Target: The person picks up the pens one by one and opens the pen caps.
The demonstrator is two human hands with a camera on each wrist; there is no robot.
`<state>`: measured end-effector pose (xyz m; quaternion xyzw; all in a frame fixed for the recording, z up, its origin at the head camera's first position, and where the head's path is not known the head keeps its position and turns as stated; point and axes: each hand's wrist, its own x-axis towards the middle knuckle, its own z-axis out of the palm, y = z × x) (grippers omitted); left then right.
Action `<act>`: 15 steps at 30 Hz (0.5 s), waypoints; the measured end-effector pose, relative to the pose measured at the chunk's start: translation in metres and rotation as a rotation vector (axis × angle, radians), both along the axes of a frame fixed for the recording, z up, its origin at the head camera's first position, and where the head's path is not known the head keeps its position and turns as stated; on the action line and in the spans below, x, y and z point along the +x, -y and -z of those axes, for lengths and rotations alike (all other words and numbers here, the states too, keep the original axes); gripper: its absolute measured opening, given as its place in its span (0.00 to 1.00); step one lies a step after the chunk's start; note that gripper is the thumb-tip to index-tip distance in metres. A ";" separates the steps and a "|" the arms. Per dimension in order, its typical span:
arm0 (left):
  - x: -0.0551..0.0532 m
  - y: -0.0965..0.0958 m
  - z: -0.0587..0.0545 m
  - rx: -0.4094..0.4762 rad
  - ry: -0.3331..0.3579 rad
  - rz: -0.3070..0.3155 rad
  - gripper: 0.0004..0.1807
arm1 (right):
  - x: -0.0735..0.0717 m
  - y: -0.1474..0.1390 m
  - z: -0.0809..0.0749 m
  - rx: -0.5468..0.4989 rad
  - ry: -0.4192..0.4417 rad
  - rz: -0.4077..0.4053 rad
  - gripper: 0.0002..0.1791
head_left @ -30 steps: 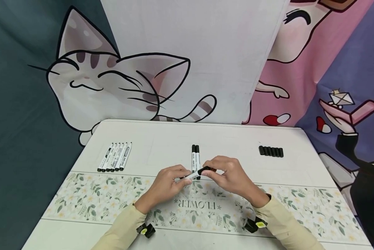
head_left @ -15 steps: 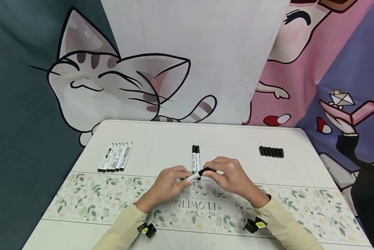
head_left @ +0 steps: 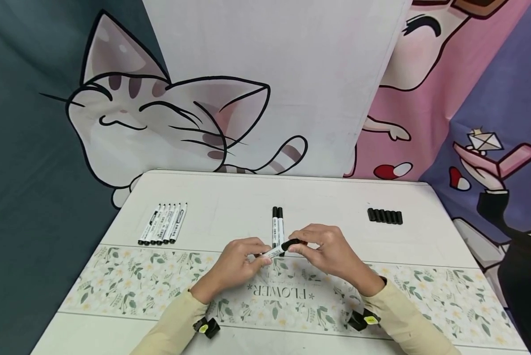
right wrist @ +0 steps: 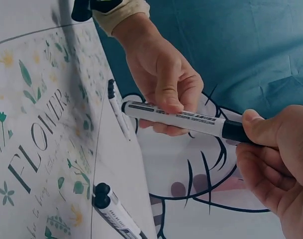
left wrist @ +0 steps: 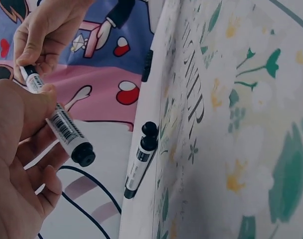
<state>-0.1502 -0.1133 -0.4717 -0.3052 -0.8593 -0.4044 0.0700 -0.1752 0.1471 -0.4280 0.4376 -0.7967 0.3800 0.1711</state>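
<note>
My left hand (head_left: 241, 261) pinches the white barrel of a marker (head_left: 274, 252) between thumb and fingers. On the marker's other end sits a black cap (right wrist: 235, 131), gripped by my right hand (head_left: 325, 249). The right wrist view shows the cap up against the white barrel, its far end covered by my fingers. In the left wrist view the marker's black bottom end (left wrist: 83, 154) points toward the camera. Just behind the hands, two capped markers (head_left: 278, 224) lie side by side on the table, partly overlapped by the held one.
Several uncapped white markers (head_left: 163, 223) lie in a row at the table's left. Several loose black caps (head_left: 384, 216) are lined up at the right. A floral strip with lettering (head_left: 159, 281) crosses the white table (head_left: 230, 197). Printed cloth (head_left: 265, 123) hangs behind.
Both hands stay in nearly the same place, holding the marker and its cap. Only a very slight shift of the fingers and marker shows.
</note>
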 end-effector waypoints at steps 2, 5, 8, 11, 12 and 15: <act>0.000 0.001 0.000 -0.007 0.011 -0.016 0.14 | 0.000 -0.001 0.000 0.008 0.029 0.017 0.10; 0.001 0.002 0.001 -0.022 0.020 -0.044 0.14 | 0.000 -0.002 0.000 0.019 0.053 0.041 0.11; 0.000 0.004 0.002 -0.026 0.032 -0.060 0.14 | 0.000 -0.002 -0.001 0.025 0.058 0.057 0.11; 0.000 0.006 0.002 -0.022 0.053 -0.066 0.15 | 0.000 -0.003 -0.003 0.022 0.058 0.071 0.12; 0.000 0.007 0.001 -0.022 0.061 -0.072 0.15 | 0.000 -0.003 -0.004 0.020 0.054 0.076 0.13; 0.000 0.009 -0.001 -0.024 0.079 -0.089 0.14 | 0.000 -0.004 -0.005 0.006 0.041 0.092 0.14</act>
